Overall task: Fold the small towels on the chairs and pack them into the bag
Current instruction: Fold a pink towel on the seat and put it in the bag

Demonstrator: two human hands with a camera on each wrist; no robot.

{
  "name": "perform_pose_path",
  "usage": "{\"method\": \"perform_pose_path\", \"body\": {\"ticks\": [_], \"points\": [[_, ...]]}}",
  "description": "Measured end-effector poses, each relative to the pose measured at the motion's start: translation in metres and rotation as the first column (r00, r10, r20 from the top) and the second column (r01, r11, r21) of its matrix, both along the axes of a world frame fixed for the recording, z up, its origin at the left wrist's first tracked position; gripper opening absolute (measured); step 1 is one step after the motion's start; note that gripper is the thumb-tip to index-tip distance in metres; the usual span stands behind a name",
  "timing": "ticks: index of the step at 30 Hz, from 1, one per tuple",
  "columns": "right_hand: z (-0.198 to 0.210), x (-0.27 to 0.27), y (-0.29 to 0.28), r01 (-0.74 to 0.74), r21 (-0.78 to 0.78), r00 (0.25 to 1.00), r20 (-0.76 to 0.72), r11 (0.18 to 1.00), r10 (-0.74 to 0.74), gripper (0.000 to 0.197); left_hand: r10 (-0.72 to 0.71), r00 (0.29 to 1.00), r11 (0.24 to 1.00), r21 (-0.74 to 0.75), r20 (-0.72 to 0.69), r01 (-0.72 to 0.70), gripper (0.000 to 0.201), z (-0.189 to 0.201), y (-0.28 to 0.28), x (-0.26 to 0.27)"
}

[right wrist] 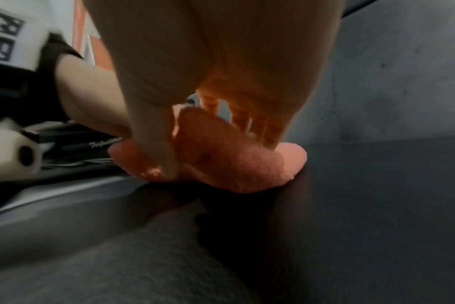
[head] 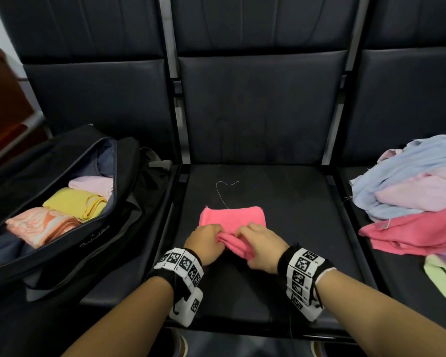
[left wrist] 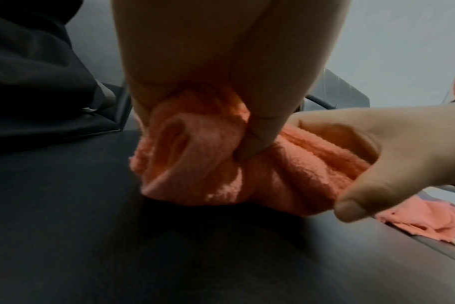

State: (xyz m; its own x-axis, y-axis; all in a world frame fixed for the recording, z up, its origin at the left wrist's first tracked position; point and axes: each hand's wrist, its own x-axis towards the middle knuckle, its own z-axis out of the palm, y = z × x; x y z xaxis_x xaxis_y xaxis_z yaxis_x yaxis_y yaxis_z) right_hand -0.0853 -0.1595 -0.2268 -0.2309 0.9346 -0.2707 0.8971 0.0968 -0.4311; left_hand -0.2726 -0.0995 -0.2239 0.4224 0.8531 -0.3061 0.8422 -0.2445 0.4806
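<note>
Head view: I am gripping a pink towel (head: 233, 220) on the middle chair seat (head: 281, 191), my left hand (head: 206, 242) and right hand (head: 263, 249) both pinching its rolled near edge. At 9 o'clock, an open black bag (head: 62, 202) is holding folded towels. At 3 o'clock, a pile of unfolded towels (head: 417, 191) is lying.

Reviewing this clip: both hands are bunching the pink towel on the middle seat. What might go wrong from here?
The pink towel looks bunched where the left hand and right hand grip it, so the fold may come out lumpy. A loose thread lies at its far edge and might snag.
</note>
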Motion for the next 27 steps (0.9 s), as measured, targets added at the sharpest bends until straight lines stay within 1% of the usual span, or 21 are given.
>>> {"method": "perform_pose_path", "body": {"ticks": [1, 3, 5, 7, 8, 10, 12, 13, 16, 18, 20, 22, 25, 26, 27], "points": [[0.000, 0.002, 0.003, 0.033, 0.008, 0.999, -0.027, 0.999, -0.033, 0.048, -0.010, 1.000, 1.000, 0.008, 0.016, 0.010, 0.015, -0.001, 0.002, -0.002], [0.000, 0.009, 0.010, 0.184, 0.028, 0.974, -0.139, 0.982, -0.179, 0.034, -0.029, 1.000, 0.998, 0.053, -0.013, 0.029, 0.022, -0.002, 0.005, -0.006], [0.000, 0.018, 0.017, 0.366, 0.013, 0.891, -0.295, 0.931, -0.346, 0.026, -0.007, 1.000, 0.999, 0.041, -0.014, 0.007, 0.029, -0.001, 0.008, -0.012], [-0.003, 0.027, 0.022, 0.475, -0.023, 0.795, -0.416, 0.879, -0.441, 0.019, 0.073, 0.993, 0.997, -0.024, 0.092, -0.071, 0.028, 0.001, 0.013, -0.017], [-0.004, 0.030, 0.025, 0.508, -0.031, 0.760, -0.453, 0.861, -0.465, 0.021, 0.135, 0.976, 0.990, -0.053, 0.172, -0.128, 0.029, 0.002, 0.016, -0.019], [-0.008, 0.037, 0.030, 0.568, -0.042, 0.697, -0.506, 0.822, -0.508, 0.023, 0.255, 0.914, 0.966, -0.115, 0.315, -0.230, 0.029, 0.002, 0.022, -0.020], [-0.015, 0.044, 0.035, 0.624, -0.054, 0.651, -0.516, 0.780, -0.557, 0.020, 0.324, 0.858, 0.946, -0.164, 0.399, -0.281, 0.026, -0.001, 0.027, -0.019], [-0.018, 0.046, 0.037, 0.645, -0.061, 0.636, -0.510, 0.762, -0.579, 0.020, 0.344, 0.843, 0.939, -0.176, 0.414, -0.297, 0.022, -0.004, 0.029, -0.018], [-0.031, 0.050, 0.043, 0.693, -0.059, 0.616, -0.469, 0.719, -0.633, 0.027, 0.391, 0.832, 0.920, -0.172, 0.393, -0.351, 0.005, -0.016, 0.038, -0.016], [-0.038, 0.053, 0.045, 0.708, -0.080, 0.616, -0.416, 0.702, -0.669, 0.037, 0.439, 0.816, 0.898, -0.168, 0.376, -0.406, 0.008, -0.025, 0.042, -0.014], [-0.044, 0.057, 0.047, 0.692, -0.144, 0.622, -0.380, 0.708, -0.685, 0.051, 0.490, 0.792, 0.871, -0.174, 0.364, -0.459, 0.010, -0.032, 0.044, -0.013], [-0.049, 0.061, 0.050, 0.673, -0.186, 0.635, -0.352, 0.716, -0.688, 0.056, 0.513, 0.786, 0.858, -0.172, 0.345, -0.484, 0.010, -0.038, 0.045, -0.013], [-0.051, 0.061, 0.055, 0.643, -0.245, 0.646, -0.336, 0.725, -0.686, 0.045, 0.545, 0.775, 0.838, -0.200, 0.320, -0.507, 0.013, -0.040, 0.044, -0.013], [-0.051, 0.060, 0.056, 0.637, -0.276, 0.628, -0.356, 0.720, -0.692, 0.039, 0.554, 0.769, 0.832, -0.214, 0.318, -0.511, 0.014, -0.040, 0.044, -0.013], [-0.049, 0.058, 0.057, 0.634, -0.312, 0.593, -0.391, 0.708, -0.704, 0.033, 0.563, 0.764, 0.827, -0.228, 0.316, -0.514, 0.015, -0.038, 0.043, -0.013]]}}
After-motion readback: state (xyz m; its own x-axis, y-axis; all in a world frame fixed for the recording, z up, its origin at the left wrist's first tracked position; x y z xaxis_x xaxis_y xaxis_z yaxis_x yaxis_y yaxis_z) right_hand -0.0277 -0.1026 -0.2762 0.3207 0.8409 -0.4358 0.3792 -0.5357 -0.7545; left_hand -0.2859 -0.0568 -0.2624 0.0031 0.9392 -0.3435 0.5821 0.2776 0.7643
